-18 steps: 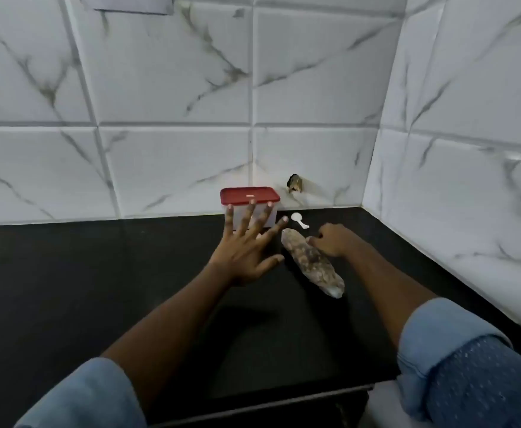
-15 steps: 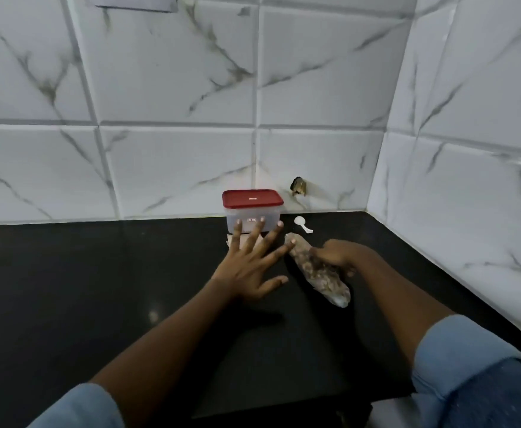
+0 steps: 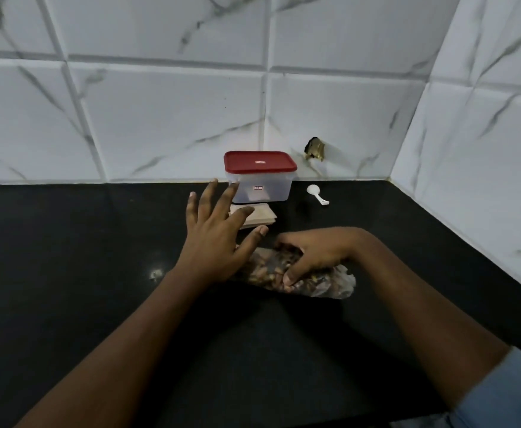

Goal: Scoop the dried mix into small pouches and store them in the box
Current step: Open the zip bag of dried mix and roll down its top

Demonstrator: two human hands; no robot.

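On the counter [image 3: 68, 273]: your right hand [image 3: 314, 254] grips the mix bag [image 3: 324, 284]; left hand [image 3: 219, 230] spread, empty. Step, seemingly: setup; next, open the mix bag, take the scoop [image 3: 316, 194].

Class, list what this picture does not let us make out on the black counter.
1. Head view: the label on the clear plastic box with red lid is too small to read.
2. Head view: the open left hand covers part of the beige paper pouch stack; count unclear.
3. Head view: the right hand grips the clear bag of dried mix; whether it is sealed cannot be told.
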